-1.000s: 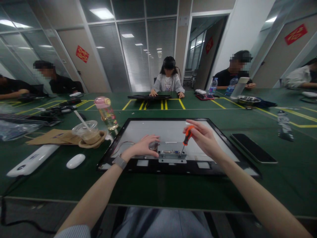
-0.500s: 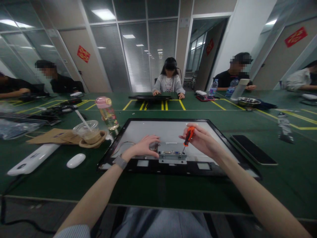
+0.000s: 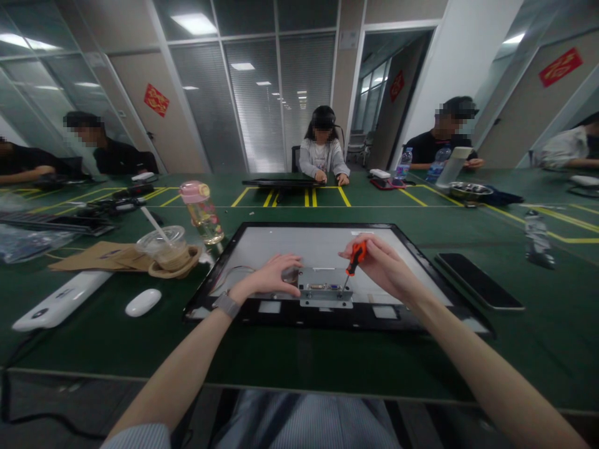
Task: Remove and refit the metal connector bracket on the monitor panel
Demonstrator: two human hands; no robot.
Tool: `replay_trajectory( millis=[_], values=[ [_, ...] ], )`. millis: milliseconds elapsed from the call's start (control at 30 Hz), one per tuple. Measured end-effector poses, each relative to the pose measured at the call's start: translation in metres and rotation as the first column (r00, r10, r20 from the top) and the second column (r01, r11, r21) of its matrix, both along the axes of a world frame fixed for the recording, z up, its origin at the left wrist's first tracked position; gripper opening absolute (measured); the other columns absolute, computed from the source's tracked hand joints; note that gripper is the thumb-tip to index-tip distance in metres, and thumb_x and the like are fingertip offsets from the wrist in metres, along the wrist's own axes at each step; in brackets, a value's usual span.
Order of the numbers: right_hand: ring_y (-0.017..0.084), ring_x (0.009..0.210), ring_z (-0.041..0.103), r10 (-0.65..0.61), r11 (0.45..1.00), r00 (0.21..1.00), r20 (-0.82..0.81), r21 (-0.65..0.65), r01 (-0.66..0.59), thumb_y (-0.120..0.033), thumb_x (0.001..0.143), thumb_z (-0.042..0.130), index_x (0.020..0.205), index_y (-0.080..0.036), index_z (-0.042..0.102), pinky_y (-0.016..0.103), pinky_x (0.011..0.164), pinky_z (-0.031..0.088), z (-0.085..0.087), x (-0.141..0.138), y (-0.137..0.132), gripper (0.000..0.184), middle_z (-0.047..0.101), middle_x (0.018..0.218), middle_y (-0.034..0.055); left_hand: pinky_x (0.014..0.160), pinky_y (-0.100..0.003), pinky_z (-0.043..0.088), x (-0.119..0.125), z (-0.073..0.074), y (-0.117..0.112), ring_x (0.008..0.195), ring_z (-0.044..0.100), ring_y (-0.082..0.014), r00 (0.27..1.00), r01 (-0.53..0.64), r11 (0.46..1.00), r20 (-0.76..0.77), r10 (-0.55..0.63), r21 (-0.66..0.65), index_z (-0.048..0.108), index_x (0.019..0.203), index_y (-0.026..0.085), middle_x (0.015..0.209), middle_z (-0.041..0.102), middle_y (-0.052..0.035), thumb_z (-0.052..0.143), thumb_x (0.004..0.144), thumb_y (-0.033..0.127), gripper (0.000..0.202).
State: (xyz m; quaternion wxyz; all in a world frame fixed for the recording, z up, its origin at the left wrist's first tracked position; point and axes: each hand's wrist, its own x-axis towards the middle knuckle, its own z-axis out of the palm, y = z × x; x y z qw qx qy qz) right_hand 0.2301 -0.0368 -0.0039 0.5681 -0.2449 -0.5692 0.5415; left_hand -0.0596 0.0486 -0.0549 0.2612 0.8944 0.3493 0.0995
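My right hand (image 3: 380,262) is closed around the orange-and-black handle of a screwdriver (image 3: 356,257). The screwdriver leans, and its thin tip meets the right end of a metal bracket (image 3: 325,298) with connector ports. My left hand (image 3: 274,276) curves around the bracket's left end, with thumb below and fingers above; exact contact is partly hidden. Under both hands lies a flat display panel (image 3: 255,240), pale in the middle with a black frame.
On the left are a plastic cup (image 3: 166,243), a pink-lidded bottle (image 3: 201,212), a white oval case (image 3: 143,302) and a long white device (image 3: 60,302). A phone (image 3: 477,280) lies right of the panel. A person (image 3: 322,153) sits opposite behind a dark panel (image 3: 281,183).
Both my hands and the screwdriver stay nearly in place; the screwdriver handle has shifted very slightly. Across the table, the person's hand has moved right along the dark panel.
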Motion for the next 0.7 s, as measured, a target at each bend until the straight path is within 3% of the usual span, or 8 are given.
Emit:
replay_trajectory(
  millis=[167,267,367,533,700],
  values=[
    [0.017,0.086,0.062,-0.086,0.993,0.996,-0.022,0.083,0.088,-0.043,0.081,0.077,0.071,-0.028,0.071,0.045,0.102,0.047,-0.0025,0.003,0.0045,0.019,0.063,0.086,-0.0004,0.125,-0.052,0.011,-0.0003,-0.0006,0.0002,0.15,0.028,-0.0311,1.0,0.001,1.0,-0.003,-0.001,0.003,0.058,0.131,0.028,0.157,0.04,-0.0069,0.081,0.069,0.059,0.073],
    [0.018,0.084,0.063,-0.099,0.994,0.995,-0.004,0.038,0.099,-0.044,0.079,0.079,0.083,-0.03,0.075,0.045,0.1,0.048,-0.0055,0.0072,0.0063,0.015,0.065,0.084,-0.0004,0.125,-0.052,0.012,-0.0001,-0.0005,0.0001,0.149,0.029,-0.0309,1.0,-0.005,1.0,-0.003,0.005,0.003,0.058,0.13,0.028,0.157,0.041,-0.0068,0.082,0.069,0.057,0.072],
    [0.019,0.085,0.065,-0.05,0.999,0.999,-0.021,-0.011,0.05,-0.045,0.085,0.073,0.101,-0.032,0.074,0.046,0.098,0.049,-0.0048,0.0072,0.0048,0.021,0.068,0.085,0.0003,0.125,-0.052,0.012,0.0003,0.0,0.0,0.15,0.028,-0.0311,1.0,-0.006,1.0,-0.004,0.005,-0.001,0.058,0.13,0.028,0.157,0.04,-0.0075,0.082,0.068,0.056,0.072],
    [0.021,0.094,0.065,-0.057,0.998,0.998,-0.009,0.033,0.057,-0.044,0.09,0.066,0.092,-0.03,0.073,0.045,0.098,0.048,-0.0002,0.0029,0.0026,0.016,0.069,0.094,0.0027,0.125,-0.053,0.009,0.0003,0.0003,0.0002,0.15,0.027,-0.031,1.0,-0.004,1.0,-0.009,0.004,0.001,0.058,0.131,0.029,0.158,0.039,-0.0062,0.082,0.068,0.058,0.073],
    [0.02,0.094,0.062,-0.175,0.978,0.984,0.03,0.117,0.17,-0.041,0.078,0.08,0.081,-0.03,0.074,0.045,0.103,0.045,-0.0051,0.0049,0.0069,0.013,0.065,0.096,0.0007,0.125,-0.051,0.012,-0.0005,0.0001,0.0,0.15,0.026,-0.0312,1.0,0.001,1.0,-0.003,-0.001,0.0,0.057,0.132,0.028,0.157,0.039,-0.0073,0.081,0.069,0.059,0.074]
  ],
)
